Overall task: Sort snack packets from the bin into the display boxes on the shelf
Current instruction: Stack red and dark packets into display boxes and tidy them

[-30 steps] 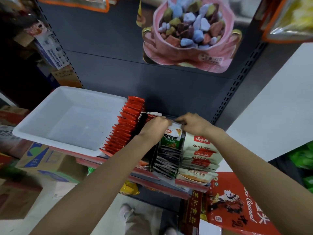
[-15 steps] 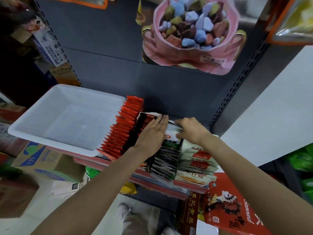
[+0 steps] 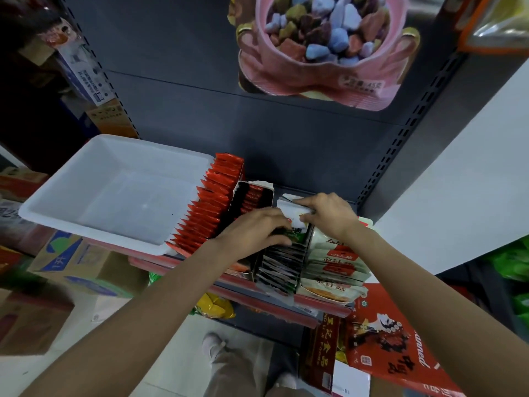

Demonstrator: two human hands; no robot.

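Observation:
A white plastic bin (image 3: 57, 207) sits on the shelf at the left with nothing visible inside. To its right stand a row of red packets (image 3: 209, 207), a box of dark red packets (image 3: 253, 196), a box of black-edged green packets (image 3: 282, 266) and a stack of white and red packets (image 3: 335, 262). My left hand (image 3: 254, 233) rests on the green packets, fingers pressed on their tops. My right hand (image 3: 326, 210) grips the white top edge of a green and white packet (image 3: 289, 213) at the back of that box.
The dark shelf back panel (image 3: 257, 133) rises behind the boxes, with a pink candy bag (image 3: 323, 50) hanging above. Cardboard cartons (image 3: 74, 262) stand on the floor at the left. A red carton (image 3: 392, 336) sits low at the right. My shoes show below.
My left hand has slid forward and down onto the green packets. My right hand stays at the back of the box, still holding the packet's top edge.

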